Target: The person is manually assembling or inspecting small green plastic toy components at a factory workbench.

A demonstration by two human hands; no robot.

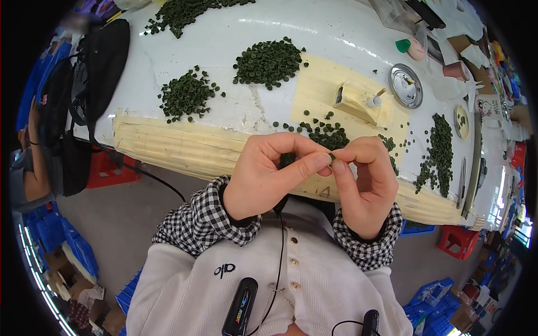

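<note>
My left hand (274,173) and my right hand (367,187) meet above the table's front edge, fingertips pinched together. Between them is a tiny dark green piece (332,157), mostly covered by the fingers. Just beyond my hands lies a small heap of dark green round pieces (329,136), partly hidden by them. Behind that heap, a tape-wrapped block (358,105) rests on a yellowish sheet (314,78), with a small white cup-like part (374,101) and a short stick at its end.
Larger heaps of green pieces (269,63) (186,95) lie to the left, and another heap (441,148) lies right. A round metal lid (406,85), a small dish (461,122) and tweezers (462,182) sit rightward. A black bag (106,67) hangs over the left edge.
</note>
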